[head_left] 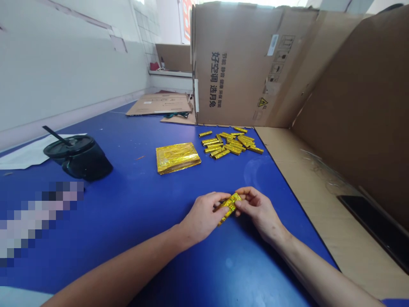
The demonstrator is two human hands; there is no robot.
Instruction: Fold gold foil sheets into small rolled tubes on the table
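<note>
Both of my hands meet over the blue tabletop (134,213), pinching a crumpled strip of gold foil paper (228,208) between their fingers. My left hand (201,216) holds the strip's lower end, and my right hand (258,209) grips it from the other side. Farther ahead lies a flat stack of gold foil sheets (177,157). To its right is a loose heap of folded gold foil sticks (231,143). Neither hand touches the stack or the heap.
A black lidded cup with a straw (78,158) stands at the left on white paper (28,153). A pixelated patch covers the lower left. Large cardboard box panels (243,64) rise behind and to the right of the table, and a dark flat object (370,226) lies on cardboard at the right.
</note>
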